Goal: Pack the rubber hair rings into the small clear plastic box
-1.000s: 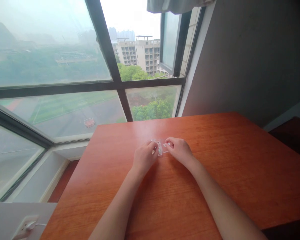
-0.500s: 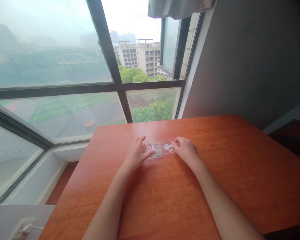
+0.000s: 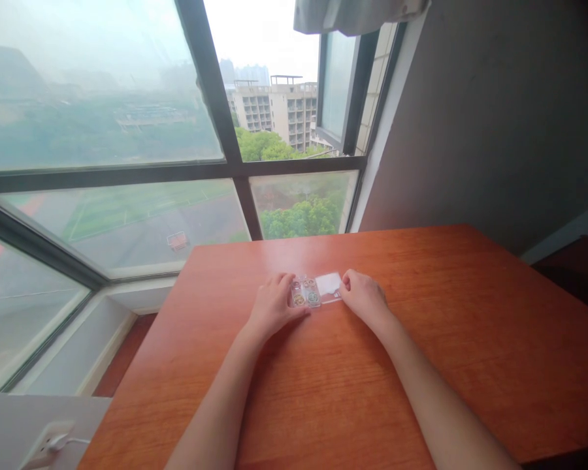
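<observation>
A small clear plastic box (image 3: 306, 300) lies on the wooden table with its lid open to the right. Several compartments show in it, holding small round coiled or ring-like pieces, some gold-coloured and one greenish; they are too small to name. My left hand (image 3: 273, 305) is closed around the box's left side, fingers at the far edge and thumb along the near edge. The clear lid (image 3: 328, 286) catches a white glare. At its right edge, my right hand (image 3: 365, 294) is closed in a pinch on it.
The reddish-brown table (image 3: 323, 391) reaches to a dark-framed window (image 3: 238, 166) at the back and left. A grey wall (image 3: 480, 117) rises at the right. Low on the left, a plug with a white cable sits in a wall socket (image 3: 46, 447).
My left hand has gone from spread fingers over the box to a grip around its left side. The lid is tilted differently and now reflects white. My right hand keeps its pinch.
</observation>
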